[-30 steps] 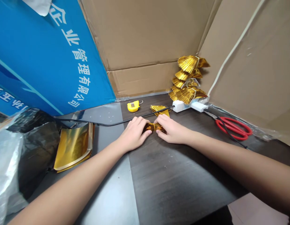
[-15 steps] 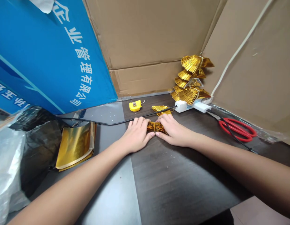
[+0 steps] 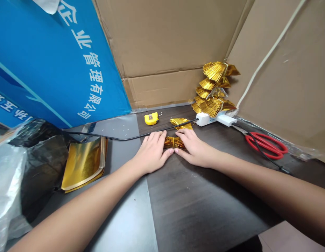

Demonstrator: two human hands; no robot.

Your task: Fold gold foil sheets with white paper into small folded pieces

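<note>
A small folded piece of gold foil paper (image 3: 173, 142) lies on the dark table (image 3: 204, 206) between my two hands. My left hand (image 3: 152, 151) presses on its left end, fingers together and bent over it. My right hand (image 3: 193, 147) holds down its right end the same way. Just behind my hands lies another folded gold piece (image 3: 180, 122). A stack of finished gold pleated fans (image 3: 214, 89) stands at the back right corner.
A pile of flat gold foil sheets (image 3: 84, 162) lies at the left beside black plastic bags (image 3: 39, 154). Red scissors (image 3: 266, 144), a white power strip (image 3: 213, 119), a black cable (image 3: 131, 136) and a yellow tape measure (image 3: 151, 119) are on the table. Cardboard walls (image 3: 164, 45) and a blue board (image 3: 47, 59) enclose it.
My hands stay on the gold piece; the fingers have shifted slightly along it. The view has moved a little.
</note>
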